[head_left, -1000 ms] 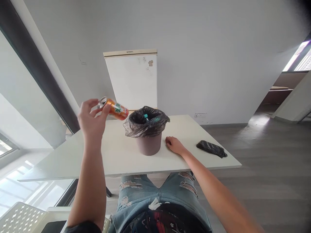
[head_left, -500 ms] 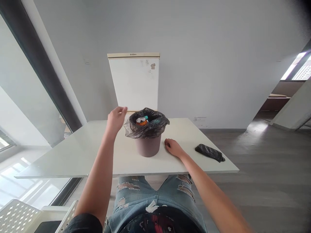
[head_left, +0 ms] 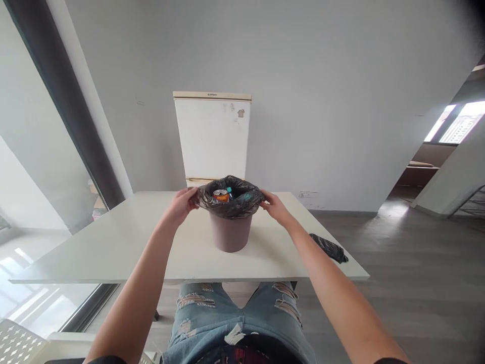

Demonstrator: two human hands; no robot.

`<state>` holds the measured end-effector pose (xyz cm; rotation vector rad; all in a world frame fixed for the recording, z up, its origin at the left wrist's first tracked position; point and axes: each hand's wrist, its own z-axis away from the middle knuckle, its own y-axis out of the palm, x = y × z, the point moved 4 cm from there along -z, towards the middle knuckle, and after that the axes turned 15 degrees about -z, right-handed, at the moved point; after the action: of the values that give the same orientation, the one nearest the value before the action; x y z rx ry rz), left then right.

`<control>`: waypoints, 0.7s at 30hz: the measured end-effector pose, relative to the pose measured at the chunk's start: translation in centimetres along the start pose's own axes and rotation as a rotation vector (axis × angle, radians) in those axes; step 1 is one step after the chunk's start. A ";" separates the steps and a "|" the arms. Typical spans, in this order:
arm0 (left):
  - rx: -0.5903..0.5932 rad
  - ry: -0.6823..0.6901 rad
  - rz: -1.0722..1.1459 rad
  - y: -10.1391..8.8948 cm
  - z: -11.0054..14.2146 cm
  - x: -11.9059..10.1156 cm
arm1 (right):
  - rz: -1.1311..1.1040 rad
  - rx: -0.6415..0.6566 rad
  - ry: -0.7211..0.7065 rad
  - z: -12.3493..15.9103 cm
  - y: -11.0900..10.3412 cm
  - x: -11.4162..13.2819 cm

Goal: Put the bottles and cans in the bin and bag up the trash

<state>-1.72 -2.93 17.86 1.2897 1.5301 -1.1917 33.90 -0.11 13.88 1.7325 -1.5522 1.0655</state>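
fingers of the left hand and right hand pinch the black liner by its left and right edges; 1 orange can sits inside; the liner drapes the mauve bin on the white table.

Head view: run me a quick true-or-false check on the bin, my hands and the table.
1. The left hand is at the edge of the black bin liner. True.
2. The right hand lies flat on the white table. False: it is at the liner's right edge.
3. The orange drink can is inside the lined bin. True.
4. The black plastic bundle lies left of the bin. False: it lies to the right.
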 end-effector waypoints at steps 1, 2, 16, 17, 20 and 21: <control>-0.054 0.036 0.006 -0.5 -0.5 -1.2 | 0.035 -0.025 -0.017 -1.0 -0.4 0.8; -0.099 0.065 0.010 -0.9 -1.0 -2.5 | 0.045 -0.079 -0.040 -1.9 -1.0 1.6; -0.510 0.008 0.202 -6.9 -5.5 -2.9 | -0.487 -0.648 -0.121 -3.5 -7.6 5.3; -0.529 -0.007 0.207 -7.3 -5.3 -1.7 | -0.494 -0.653 -0.104 -3.0 -7.8 4.4; -0.458 -0.018 0.211 -6.9 -4.6 2.1 | -0.574 -0.599 -0.062 -1.1 -7.7 1.5; -0.346 -0.004 0.204 -6.2 -4.3 3.2 | -0.612 -0.562 -0.038 -0.3 -7.3 0.5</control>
<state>-8.36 1.80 16.87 1.1747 1.4835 -0.7610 41.03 1.02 15.11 1.6460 -1.0728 0.2579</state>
